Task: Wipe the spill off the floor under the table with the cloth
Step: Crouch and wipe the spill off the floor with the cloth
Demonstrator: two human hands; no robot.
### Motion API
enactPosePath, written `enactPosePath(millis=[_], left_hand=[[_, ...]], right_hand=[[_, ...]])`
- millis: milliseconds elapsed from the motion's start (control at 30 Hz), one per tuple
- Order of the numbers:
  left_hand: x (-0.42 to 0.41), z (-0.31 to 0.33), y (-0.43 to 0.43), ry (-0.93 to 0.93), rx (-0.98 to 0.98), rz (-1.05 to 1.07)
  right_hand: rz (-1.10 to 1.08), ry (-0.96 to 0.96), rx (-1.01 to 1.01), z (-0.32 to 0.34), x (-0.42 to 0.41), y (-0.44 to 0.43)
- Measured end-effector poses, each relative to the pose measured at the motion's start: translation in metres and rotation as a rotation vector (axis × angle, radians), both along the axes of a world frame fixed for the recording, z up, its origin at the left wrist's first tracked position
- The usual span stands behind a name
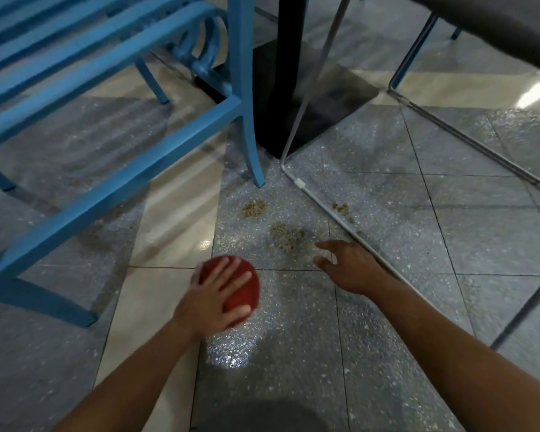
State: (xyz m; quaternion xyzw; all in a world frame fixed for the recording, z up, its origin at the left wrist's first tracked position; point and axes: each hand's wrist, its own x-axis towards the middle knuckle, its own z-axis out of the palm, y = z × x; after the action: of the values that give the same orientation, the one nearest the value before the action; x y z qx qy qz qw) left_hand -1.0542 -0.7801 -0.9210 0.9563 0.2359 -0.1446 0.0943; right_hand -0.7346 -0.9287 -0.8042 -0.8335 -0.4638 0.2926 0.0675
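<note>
**Three crumbly patches wait ahead of the cloth**

Three patches of tan spill (289, 236) lie on the speckled floor (387, 307) at mid-frame, between the blue chair leg (253, 151) and the white wire chair frame (325, 207). The left hand (215, 294) lies flat, fingers spread, pressing the red cloth (245, 291) to the tile at lower centre, just short of the nearest patch; that flat palm likely gives an even push for wiping. The right hand (353, 266) hovers open and empty, fingers loosely curled, just beside the nearest patch, perhaps for balance or to shift the frame aside. The black table base (309, 113) stands beyond, upper centre.
</note>
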Motion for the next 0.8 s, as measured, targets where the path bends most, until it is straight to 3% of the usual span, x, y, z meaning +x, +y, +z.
enactPosePath(millis=[100,167,233,333,433,533,667,800], left_hand=[[0.048,0.001,0.028,0.053,-0.034,0.423],[0.088,-0.003,0.019,0.029,-0.056,0.552],[0.105,-0.007,-0.012,-0.020,-0.024,0.393],[0.070,-0.004,-0.062,-0.083,-0.038,-0.056],[0.015,0.004,-0.041,-0.106,-0.039,-0.168],[0.011,0.003,0.023,-0.040,0.026,0.152],[0.084,-0.002,0.086,-0.045,-0.029,0.604],[0.140,-0.012,0.084,-0.064,-0.052,0.671]], right_hand=[[0.025,-0.001,-0.002,-0.005,-0.010,0.006],[0.052,-0.018,0.015,-0.007,-0.022,0.013],[0.073,-0.029,0.036,-0.009,-0.030,0.020],[0.048,-0.017,0.045,-0.007,-0.030,0.022],[-0.006,-0.021,0.062,-0.007,-0.022,0.018],[-0.078,-0.002,0.101,-0.012,-0.011,0.011],[-0.128,-0.008,0.137,-0.021,-0.011,0.004],[-0.149,0.019,0.157,-0.029,-0.012,-0.001]])
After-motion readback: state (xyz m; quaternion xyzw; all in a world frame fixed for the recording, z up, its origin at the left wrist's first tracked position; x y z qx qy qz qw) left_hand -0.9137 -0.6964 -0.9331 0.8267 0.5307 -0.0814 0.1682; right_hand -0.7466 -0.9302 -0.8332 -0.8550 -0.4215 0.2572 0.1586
